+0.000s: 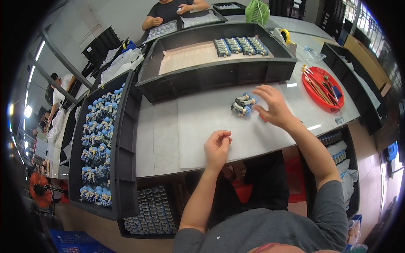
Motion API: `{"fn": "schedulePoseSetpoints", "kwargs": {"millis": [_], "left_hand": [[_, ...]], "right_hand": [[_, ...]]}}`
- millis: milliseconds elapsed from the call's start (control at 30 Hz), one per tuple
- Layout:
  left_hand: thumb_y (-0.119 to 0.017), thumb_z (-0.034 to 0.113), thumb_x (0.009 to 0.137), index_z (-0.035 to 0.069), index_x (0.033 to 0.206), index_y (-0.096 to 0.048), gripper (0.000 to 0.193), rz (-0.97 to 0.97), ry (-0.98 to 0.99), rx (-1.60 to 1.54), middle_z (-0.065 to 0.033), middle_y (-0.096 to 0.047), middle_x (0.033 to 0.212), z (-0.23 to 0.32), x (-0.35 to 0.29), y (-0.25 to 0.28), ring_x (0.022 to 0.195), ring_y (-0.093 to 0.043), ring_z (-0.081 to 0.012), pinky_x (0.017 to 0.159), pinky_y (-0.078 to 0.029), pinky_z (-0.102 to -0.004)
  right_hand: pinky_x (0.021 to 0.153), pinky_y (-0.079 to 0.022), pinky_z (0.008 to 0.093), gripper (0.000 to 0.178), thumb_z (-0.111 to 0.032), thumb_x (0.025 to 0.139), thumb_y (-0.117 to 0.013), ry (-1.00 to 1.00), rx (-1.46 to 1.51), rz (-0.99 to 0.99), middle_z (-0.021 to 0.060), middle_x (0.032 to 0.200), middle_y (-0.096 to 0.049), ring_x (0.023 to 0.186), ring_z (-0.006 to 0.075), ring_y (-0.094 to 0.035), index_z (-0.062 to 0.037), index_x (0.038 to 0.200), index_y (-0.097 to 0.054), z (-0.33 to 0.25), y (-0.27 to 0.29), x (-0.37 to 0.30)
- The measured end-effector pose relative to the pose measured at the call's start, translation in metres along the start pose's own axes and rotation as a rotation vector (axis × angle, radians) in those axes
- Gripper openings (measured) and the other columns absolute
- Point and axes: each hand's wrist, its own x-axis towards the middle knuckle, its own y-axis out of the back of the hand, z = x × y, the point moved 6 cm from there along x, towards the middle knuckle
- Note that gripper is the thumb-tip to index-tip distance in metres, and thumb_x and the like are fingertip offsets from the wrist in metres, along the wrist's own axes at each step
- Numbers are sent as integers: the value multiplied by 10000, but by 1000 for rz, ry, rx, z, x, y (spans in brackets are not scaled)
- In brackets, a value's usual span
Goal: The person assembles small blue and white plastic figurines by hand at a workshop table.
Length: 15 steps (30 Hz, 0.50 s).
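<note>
Several small figurines with blue heads and dark-and-cream bodies (243, 103) lie in a little cluster on the pale work surface (198, 122). My right hand (274, 106) hovers just to the right of them, its fingers curved and apart, with nothing visible in its grasp. A small red spot shows beside its thumb; I cannot make out what it is. Nearer the table's front edge, my left hand (218, 145) is closed, thumb against the curled fingers. Whatever may be between those fingers is too hidden to name.
A black tray (219, 67) beyond my hands holds rows of figurines at its right. Another black crate (125, 168) of blue-headed figurines stands left. At right sits a red basin (322, 89) with brushes. Tape (287, 36) and a green fan (257, 12) stand behind; a person works opposite.
</note>
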Motion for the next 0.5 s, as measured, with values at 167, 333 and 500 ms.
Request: {"fn": "schedulePoseSetpoints", "kwargs": {"millis": [167,333,500], "left_hand": [[-503,-55,825,-22,901,-597,125,14,-4,52,-51,-594,880,6,4,2,767,-576,-120,720,-479,-239],[-524,-50,834,-12,886,-612,108,-37,38,80,-43,-602,881,1,10,-5,761,-565,-99,696,-457,-211],[-527,-49,835,-23,911,-610,116,-262,144,252,-55,-599,909,25,10,-27,802,-573,-112,734,-467,-228]], "right_hand": [[912,-397,365,407,-78,709,-687,-347,50,-15,161,1111,-561,1063,310,-504,-26,1092,-563,58,21,-51],[830,-426,361,283,-38,720,-657,-381,149,-61,144,996,-595,953,311,-519,1,994,-598,79,10,-67],[821,-426,361,314,-14,721,-644,-342,44,33,153,999,-581,961,317,-515,8,1027,-574,93,22,-57]]}}
